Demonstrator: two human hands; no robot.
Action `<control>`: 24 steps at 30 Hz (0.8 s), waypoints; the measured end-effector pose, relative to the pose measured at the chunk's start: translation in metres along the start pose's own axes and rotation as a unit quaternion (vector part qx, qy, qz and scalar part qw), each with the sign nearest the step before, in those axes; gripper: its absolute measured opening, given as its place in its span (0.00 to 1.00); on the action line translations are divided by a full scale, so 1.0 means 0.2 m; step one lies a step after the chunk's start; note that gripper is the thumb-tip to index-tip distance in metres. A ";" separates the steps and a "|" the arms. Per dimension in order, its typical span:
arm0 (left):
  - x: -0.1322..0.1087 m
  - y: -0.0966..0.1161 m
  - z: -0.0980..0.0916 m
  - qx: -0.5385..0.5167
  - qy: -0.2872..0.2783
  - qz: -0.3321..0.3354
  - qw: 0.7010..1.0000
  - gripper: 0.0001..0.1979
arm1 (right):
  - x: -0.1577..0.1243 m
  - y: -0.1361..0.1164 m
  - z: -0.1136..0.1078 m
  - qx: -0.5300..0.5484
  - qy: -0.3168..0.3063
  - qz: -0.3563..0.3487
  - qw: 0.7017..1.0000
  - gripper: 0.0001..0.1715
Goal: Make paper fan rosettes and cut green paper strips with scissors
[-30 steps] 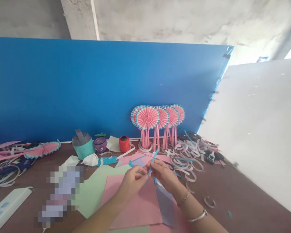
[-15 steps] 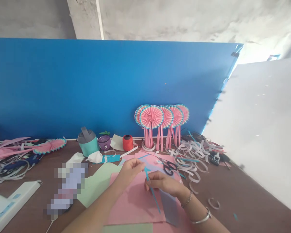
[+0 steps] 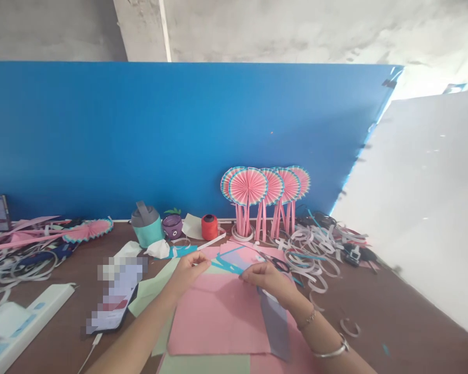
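Observation:
My left hand [image 3: 191,267] hovers over the far left part of a pink paper sheet [image 3: 218,317], thumb and index finger pressed together. My right hand [image 3: 267,278] is closed in a pinch by the sheet's far edge; whatever its fingertips hold is too small to make out. Between and just beyond the fingertips lie several thin blue paper strips [image 3: 228,265], crossing one another. Under the pink sheet show a grey-purple sheet [image 3: 275,324] and light green paper [image 3: 156,288]. Scissors [image 3: 280,265] are partly hidden behind my right hand.
Pink pleated paper fans [image 3: 248,186] stand against the blue partition [image 3: 140,130]. Curled white strips [image 3: 312,254] heap up on the right. A teal cup [image 3: 146,228], purple pot [image 3: 172,227] and red spool [image 3: 209,227] line the back. A phone [image 3: 119,298] and power strip [image 3: 31,324] lie left.
The blue strip that hung between my hands over the pink sheet is no longer there. My hands have moved apart, left hand leftward. Blue strips now show beyond the sheet. The view has shifted slightly.

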State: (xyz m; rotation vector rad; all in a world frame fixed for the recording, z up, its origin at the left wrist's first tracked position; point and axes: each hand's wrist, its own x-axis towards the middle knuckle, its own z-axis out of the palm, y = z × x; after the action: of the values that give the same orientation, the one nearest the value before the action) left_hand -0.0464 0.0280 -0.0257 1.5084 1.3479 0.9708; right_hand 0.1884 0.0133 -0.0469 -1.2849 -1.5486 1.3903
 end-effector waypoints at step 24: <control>-0.04 -0.22 -0.15 0.059 -0.013 0.069 0.996 0.20 | 0.14 -0.14 0.18 0.006 -0.046 -0.041 0.998 0.13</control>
State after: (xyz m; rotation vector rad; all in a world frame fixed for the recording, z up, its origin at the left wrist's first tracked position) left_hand -0.0886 0.0257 -0.0585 1.7170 1.3156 0.9670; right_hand 0.1401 0.0317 -0.0294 -1.1514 -1.6341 1.4206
